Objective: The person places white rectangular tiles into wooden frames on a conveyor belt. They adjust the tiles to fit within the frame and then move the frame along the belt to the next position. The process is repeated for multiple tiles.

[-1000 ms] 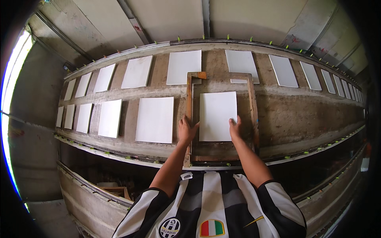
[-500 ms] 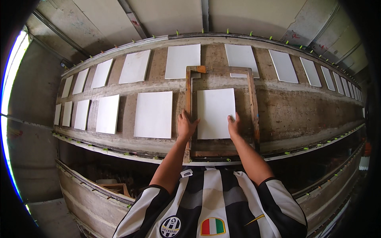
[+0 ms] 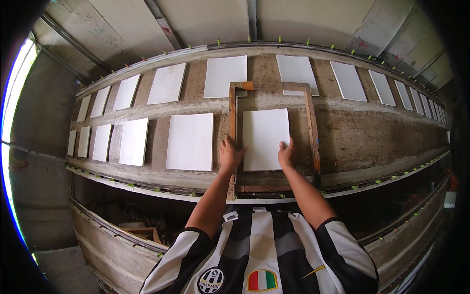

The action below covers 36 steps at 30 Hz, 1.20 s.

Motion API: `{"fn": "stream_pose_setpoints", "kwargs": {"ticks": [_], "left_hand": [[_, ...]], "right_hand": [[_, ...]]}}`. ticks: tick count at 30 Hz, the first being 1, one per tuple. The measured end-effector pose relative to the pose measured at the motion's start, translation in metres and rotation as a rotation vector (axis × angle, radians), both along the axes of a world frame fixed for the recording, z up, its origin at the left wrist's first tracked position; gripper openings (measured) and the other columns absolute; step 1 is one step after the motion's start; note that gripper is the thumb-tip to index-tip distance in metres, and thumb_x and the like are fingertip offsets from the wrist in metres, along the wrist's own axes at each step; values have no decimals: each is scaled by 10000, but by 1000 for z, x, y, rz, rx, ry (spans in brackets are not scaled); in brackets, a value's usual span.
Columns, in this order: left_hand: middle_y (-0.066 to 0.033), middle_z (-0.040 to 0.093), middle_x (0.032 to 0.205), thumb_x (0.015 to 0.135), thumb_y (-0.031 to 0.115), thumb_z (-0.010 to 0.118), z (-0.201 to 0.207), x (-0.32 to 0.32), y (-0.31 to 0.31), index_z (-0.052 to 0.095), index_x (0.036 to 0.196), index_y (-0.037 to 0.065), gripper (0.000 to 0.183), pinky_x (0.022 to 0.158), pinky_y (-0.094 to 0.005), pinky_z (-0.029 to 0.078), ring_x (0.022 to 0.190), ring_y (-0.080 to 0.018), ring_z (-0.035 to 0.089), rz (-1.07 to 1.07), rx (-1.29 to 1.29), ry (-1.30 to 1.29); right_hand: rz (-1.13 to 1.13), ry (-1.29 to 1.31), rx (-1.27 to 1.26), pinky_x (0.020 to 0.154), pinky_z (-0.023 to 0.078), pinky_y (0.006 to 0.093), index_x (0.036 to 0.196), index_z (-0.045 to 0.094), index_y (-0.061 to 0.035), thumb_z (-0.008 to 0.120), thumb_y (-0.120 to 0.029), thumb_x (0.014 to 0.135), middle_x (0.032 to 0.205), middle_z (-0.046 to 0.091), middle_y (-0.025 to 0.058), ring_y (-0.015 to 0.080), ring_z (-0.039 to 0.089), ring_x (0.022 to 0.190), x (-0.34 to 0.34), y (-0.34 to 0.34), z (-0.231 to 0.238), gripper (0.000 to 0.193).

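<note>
A white rectangular sheet lies flat on the long table inside a wooden frame. Across the frame's left bar rests my left hand, fingers on the outer side and thumb reaching inward to the sheet's left edge. At the sheet's lower right edge is my right hand, its thumb over the white surface and fingers along the border, closed on that edge. The frame's far bar overlaps the near end of another white sheet. Its far left corner carries an orange-brown patch.
More white sheets lie in two rows along the worn brown table. Small green clips line the table's near and far rails. Below the near edge are a dark gap and a lower board. Bright light enters at far left.
My right hand has shifted slightly left and the sheet's right and near edges have moved a little left and away from me. The left hand and frame stay nearly in place.
</note>
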<state>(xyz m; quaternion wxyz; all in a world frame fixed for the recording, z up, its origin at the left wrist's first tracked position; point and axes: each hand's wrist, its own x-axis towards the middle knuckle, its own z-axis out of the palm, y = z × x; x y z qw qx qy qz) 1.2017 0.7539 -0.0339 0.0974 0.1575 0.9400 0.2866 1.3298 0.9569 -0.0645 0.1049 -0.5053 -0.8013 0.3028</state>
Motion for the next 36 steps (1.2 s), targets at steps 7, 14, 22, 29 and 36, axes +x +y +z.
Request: {"fn": "stream_pose_setpoints", "kwargs": {"ticks": [7, 14, 22, 29, 36], "left_hand": [[-271, 477, 1330, 756, 402, 873, 3, 0, 1, 290, 1522, -10, 1047, 1062, -495, 437, 1250, -462, 496, -2, -10, -3], [-271, 473, 1335, 757, 400, 869, 1, 1, 0, 280, 1531, -6, 1053, 1055, -500, 437, 1242, -464, 496, -5, 0, 7], [-254, 497, 1349, 730, 379, 882, 8, 7, -1, 309, 1539, 60, 1041, 1064, -504, 429, 1254, -455, 497, 17, 8, 134], [-227, 335, 1580, 839, 460, 762, 25, 12, 11, 314, 1581, 146, 922, 1203, -552, 223, 1486, -411, 264, -69, -150, 261], [-155, 261, 1654, 920, 505, 647, 20, 10, 31, 421, 1546, 148, 755, 1242, -568, 123, 1553, -413, 115, -240, -198, 246]], "right_hand": [[85, -71, 163, 964, 491, 515, 1444, 476, -74, 679, -376, 956, 1292, 590, 233, 422, 565, 1204, 5, 0, -1, 609], [144, -14, 198, 940, 489, 517, 1428, 490, -88, 724, -375, 922, 1290, 562, 239, 424, 568, 1167, 10, 7, 2, 627], [192, 52, 111, 923, 496, 505, 1372, 523, -62, 717, -370, 929, 1207, 625, 223, 413, 594, 1132, 16, 19, 5, 573], [173, 41, 88, 822, 522, 525, 1197, 589, -54, 685, -388, 950, 1082, 691, 202, 414, 662, 1018, 13, 30, 6, 427], [136, 1, 90, 761, 524, 530, 1091, 614, -64, 638, -410, 979, 953, 709, 200, 433, 682, 897, 6, 37, 2, 364]]}}
